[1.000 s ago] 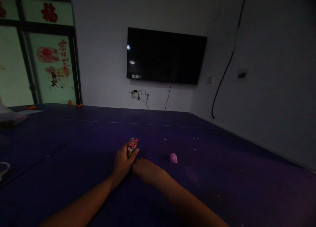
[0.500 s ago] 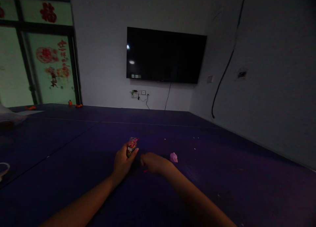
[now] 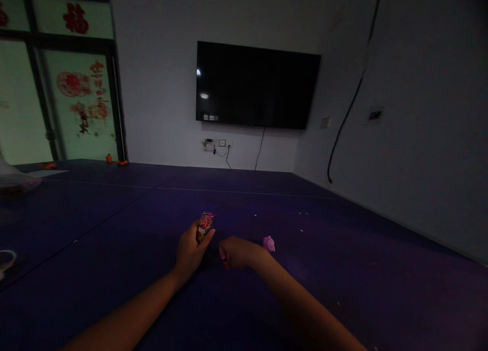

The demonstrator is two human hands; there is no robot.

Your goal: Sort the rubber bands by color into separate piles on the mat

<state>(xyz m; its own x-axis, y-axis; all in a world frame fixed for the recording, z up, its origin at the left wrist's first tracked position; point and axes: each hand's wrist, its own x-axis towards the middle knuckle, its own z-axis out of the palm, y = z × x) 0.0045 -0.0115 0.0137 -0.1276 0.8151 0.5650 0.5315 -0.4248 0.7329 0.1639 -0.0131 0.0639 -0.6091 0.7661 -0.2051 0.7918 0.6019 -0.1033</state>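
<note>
My left hand (image 3: 189,246) is wrapped round a small clear jar (image 3: 205,226) filled with many-coloured bits too small to name. Something pink shows at the jar's top. To its right, low over the purple surface, my right hand (image 3: 238,252) is closed with its fingers curled down. A small red piece (image 3: 225,264) shows under those fingers; its kind is not clear. Just beyond the right wrist lies a pink-purple pointed object (image 3: 269,243), perhaps a cap, touched by neither hand.
Tiny white scraps (image 3: 301,231) dot the purple surface (image 3: 229,203). At the left edge are a white ring-shaped thing (image 3: 9,259) and a clear plastic bag (image 3: 15,180). Orange objects (image 3: 122,163) lie near the glass door. A television (image 3: 257,86) hangs on the back wall.
My right hand has shifted slightly right and its fingers are now curled at the red piece, which lay below them before. My left hand holds the jar nearly still.
</note>
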